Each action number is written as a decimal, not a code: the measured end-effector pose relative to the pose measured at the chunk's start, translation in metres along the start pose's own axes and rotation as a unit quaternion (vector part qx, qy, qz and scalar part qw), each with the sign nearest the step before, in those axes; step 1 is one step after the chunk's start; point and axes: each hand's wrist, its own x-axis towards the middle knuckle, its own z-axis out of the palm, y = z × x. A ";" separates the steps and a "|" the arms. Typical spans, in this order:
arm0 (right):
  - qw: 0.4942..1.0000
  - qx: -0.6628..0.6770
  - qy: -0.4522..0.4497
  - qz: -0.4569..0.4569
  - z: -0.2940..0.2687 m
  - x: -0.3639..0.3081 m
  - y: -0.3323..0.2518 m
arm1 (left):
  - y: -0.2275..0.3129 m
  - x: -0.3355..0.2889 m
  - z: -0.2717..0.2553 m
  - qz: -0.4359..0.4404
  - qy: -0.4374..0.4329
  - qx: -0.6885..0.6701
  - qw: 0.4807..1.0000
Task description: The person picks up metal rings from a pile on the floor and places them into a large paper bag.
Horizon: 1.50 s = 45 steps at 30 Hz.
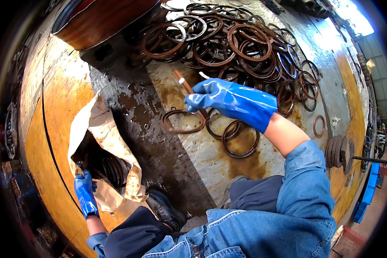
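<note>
My right hand [221,98], in a blue rubber glove, is closed around a brown metal ring [183,81] seen nearly edge-on, with a pale mark on it. It is held above the floor between the sack and the ring pile. My left hand [85,193], gloved alike, grips the near left edge of a tan paper sack [134,177]. The sack's mouth gapes, and several dark rings [112,168] stand stacked inside it. Below my right hand, a few loose rings [241,154] lie on the oil-stained floor. The left fingertips are partly hidden by the paper.
A large heap of brown and dark oily rings [249,51] spreads across the far side. At the far left stands a rusty red drum [109,23]. Thick discs on a rod [339,152] sit at the right, near a blue tray [366,193]. My shoe [164,208] is beside the sack.
</note>
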 end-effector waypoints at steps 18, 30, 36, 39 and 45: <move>0.873 -0.105 0.469 0.079 -0.226 0.026 0.085 | -0.012 0.009 -0.003 -0.022 0.008 0.002 1.000; 0.951 -0.198 0.232 0.052 -0.162 -0.016 0.077 | -0.021 0.016 -0.008 -0.047 -0.011 0.031 0.998; 0.712 -0.612 0.313 0.147 -0.100 0.001 0.155 | -0.013 0.008 -0.005 -0.023 0.002 0.007 1.000; 0.637 -0.664 0.359 0.155 -0.090 0.013 0.200 | -0.002 0.007 0.006 -0.012 -0.002 -0.009 1.000; 0.621 -0.667 0.326 0.251 -0.095 0.022 0.170 | -0.020 0.005 -0.011 -0.003 -0.009 -0.039 0.999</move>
